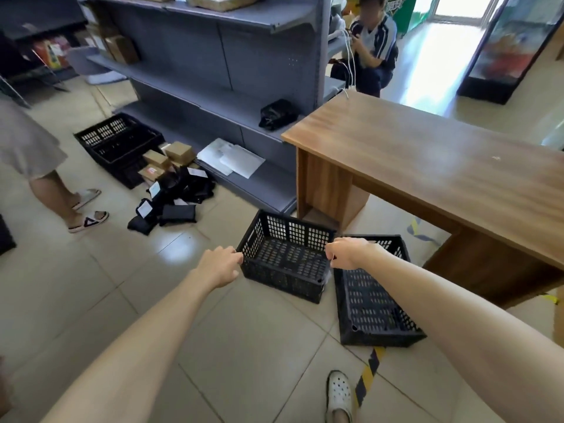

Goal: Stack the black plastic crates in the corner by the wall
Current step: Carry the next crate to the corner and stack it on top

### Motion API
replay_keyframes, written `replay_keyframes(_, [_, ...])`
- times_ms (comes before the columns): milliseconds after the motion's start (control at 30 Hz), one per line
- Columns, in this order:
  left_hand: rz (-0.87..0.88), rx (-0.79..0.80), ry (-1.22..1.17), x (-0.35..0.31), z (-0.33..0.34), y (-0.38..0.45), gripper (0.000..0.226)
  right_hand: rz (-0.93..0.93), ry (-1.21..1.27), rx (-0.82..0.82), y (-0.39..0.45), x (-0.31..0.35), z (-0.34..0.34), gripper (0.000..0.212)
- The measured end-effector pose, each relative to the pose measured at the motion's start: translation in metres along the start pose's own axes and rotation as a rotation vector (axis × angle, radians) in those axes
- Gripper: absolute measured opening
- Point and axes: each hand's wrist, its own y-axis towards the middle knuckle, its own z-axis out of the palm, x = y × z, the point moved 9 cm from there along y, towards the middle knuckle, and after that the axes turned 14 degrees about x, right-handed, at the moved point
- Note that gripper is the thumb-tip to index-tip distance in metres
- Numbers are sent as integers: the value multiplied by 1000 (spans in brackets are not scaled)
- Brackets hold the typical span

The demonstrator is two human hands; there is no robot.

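A black perforated plastic crate is in the middle of the view, just above the tiled floor. My left hand grips its left rim, my right hand grips its right rim. A second black crate stands on the floor to the right, partly under my right forearm. Further black crates lie at the back left beside the grey shelving. All the crates that I can see into are empty.
Grey metal shelving runs along the back. A wooden desk stands at right. Small boxes and black pouches litter the floor. One person stands at left, another crouches at the back. Yellow-black tape marks the floor.
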Motion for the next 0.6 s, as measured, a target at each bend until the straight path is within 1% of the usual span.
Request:
replay_keyframes(133, [-63,100,9,27,-8,39,36,-37,-7,16,33,-18,-37,30])
replay_keyframes(233, [-87,112,3,37,-42,70,36,-59,-9,-32,58,-42,-86,30])
replay_keyframes(300, [-82,83,-28,39,-78,90,35,-55,25,-76,75,-65,-124,26])
replay_keyframes(433, [-16,-65,-159,27,-135,125,33,-32,41,-125,110,-96,-175,15])
replay_keyframes(500, [18,-82,-151,22,-139,138,33,-48,33,-96,131,-92,-183,20])
replay_keyframes(600, [20,-12,-79,36,-121,161,34,-84,11,0,170,-74,-179,24])
